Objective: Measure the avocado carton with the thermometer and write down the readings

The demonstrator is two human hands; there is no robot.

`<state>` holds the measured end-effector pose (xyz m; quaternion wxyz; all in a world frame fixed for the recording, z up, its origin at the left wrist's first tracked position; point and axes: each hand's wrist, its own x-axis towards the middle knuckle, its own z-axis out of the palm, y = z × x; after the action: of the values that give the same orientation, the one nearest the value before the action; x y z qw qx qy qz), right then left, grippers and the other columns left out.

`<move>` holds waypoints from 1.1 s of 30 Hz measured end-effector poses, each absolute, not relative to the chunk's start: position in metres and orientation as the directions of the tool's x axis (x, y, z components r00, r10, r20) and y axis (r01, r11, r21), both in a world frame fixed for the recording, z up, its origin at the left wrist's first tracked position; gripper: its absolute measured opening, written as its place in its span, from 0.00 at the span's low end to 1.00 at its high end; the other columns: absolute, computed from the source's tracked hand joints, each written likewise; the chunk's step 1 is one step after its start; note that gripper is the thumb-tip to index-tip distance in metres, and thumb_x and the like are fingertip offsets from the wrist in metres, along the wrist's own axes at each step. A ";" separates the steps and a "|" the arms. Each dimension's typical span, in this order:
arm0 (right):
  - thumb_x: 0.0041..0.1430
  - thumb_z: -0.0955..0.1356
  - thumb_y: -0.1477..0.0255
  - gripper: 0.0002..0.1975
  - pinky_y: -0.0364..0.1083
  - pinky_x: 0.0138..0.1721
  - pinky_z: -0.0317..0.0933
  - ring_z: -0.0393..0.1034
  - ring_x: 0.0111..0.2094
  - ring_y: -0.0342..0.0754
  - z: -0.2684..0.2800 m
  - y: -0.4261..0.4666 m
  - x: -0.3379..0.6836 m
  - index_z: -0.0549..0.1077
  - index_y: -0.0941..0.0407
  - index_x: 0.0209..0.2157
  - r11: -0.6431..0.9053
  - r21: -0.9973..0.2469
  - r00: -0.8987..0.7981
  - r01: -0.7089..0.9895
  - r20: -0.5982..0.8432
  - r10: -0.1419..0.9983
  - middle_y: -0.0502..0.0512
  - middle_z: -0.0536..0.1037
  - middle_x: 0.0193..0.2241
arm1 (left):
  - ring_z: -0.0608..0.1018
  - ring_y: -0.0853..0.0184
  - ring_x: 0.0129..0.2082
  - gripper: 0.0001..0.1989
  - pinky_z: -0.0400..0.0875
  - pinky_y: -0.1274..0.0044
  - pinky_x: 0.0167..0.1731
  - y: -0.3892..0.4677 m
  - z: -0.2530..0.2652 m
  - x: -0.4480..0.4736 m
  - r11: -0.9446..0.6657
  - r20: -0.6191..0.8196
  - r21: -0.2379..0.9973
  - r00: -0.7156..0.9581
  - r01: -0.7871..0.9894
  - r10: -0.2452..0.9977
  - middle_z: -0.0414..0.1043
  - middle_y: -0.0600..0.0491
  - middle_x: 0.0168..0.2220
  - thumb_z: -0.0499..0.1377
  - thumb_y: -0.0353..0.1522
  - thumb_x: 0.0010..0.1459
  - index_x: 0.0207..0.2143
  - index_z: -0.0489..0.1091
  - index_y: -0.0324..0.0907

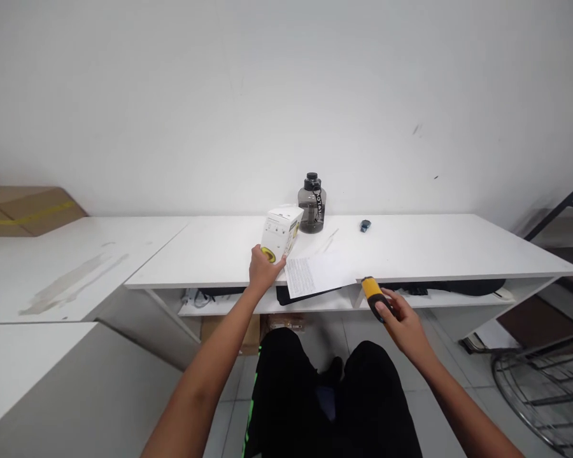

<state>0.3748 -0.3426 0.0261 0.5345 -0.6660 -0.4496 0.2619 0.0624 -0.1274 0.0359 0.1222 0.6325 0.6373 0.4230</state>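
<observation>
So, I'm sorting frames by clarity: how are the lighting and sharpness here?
Head view: soft, fairly even light on the wall; head view: dimmer under the desk; head view: small print on the paper and box too soft to read.

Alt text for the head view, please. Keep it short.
A person's left hand holds a white box; the right hand holds a yellow-and-black device. On the white desk, a printed sheet overhangs the front edge; a bottle stands near the wall.

Soft, diffuse lt on wall (219,108); dimmer under desk (424,248); sl. blur, edges stretched, wide-angle.
</observation>
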 end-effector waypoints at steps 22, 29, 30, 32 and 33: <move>0.71 0.61 0.69 0.25 0.59 0.63 0.54 0.56 0.68 0.63 0.048 -0.123 0.351 0.65 0.60 0.66 -0.002 -0.023 0.011 1.000 0.406 0.914 0.70 0.66 0.68 | 0.74 0.42 0.57 0.27 0.64 0.55 0.59 -0.057 0.025 0.067 0.132 0.270 0.721 -0.452 0.680 0.850 0.74 0.32 0.52 0.62 0.47 0.59 0.52 0.64 0.37; 0.71 0.56 0.79 0.26 0.52 0.53 0.63 0.64 0.61 0.57 0.064 -0.082 0.242 0.64 0.59 0.67 0.290 0.020 -0.290 0.957 0.150 0.945 0.67 0.68 0.66 | 0.78 0.56 0.50 0.15 0.72 0.66 0.51 -0.067 0.031 0.054 0.008 0.185 0.955 -0.617 0.297 0.765 0.75 0.43 0.47 0.55 0.45 0.66 0.44 0.63 0.43; 0.69 0.57 0.82 0.27 0.51 0.53 0.62 0.63 0.62 0.57 0.066 -0.074 0.228 0.63 0.58 0.67 0.322 0.022 -0.322 0.947 0.127 0.938 0.65 0.66 0.68 | 0.78 0.56 0.51 0.15 0.72 0.67 0.51 -0.067 0.032 0.054 -0.006 0.183 0.963 -0.641 0.269 0.745 0.75 0.42 0.48 0.53 0.44 0.68 0.45 0.63 0.43; 0.66 0.59 0.85 0.31 0.49 0.55 0.61 0.58 0.66 0.56 0.071 -0.057 0.204 0.59 0.58 0.69 0.372 0.019 -0.372 0.928 0.110 0.922 0.64 0.60 0.71 | 0.78 0.57 0.52 0.15 0.72 0.67 0.52 -0.068 0.032 0.054 -0.021 0.181 0.971 -0.679 0.237 0.711 0.75 0.39 0.49 0.50 0.43 0.70 0.48 0.63 0.41; 0.65 0.59 0.85 0.33 0.50 0.56 0.60 0.55 0.68 0.57 0.072 -0.049 0.194 0.56 0.58 0.70 0.388 0.019 -0.388 0.921 0.099 0.916 0.64 0.57 0.73 | 0.78 0.57 0.53 0.15 0.72 0.67 0.52 -0.068 0.032 0.054 -0.027 0.181 0.973 -0.689 0.227 0.702 0.75 0.38 0.50 0.49 0.42 0.70 0.49 0.63 0.41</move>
<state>0.1938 -0.0488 0.0722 0.0361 -0.5519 -0.8324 -0.0353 0.0540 -0.0680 0.0316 0.1891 0.3462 0.6713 0.6275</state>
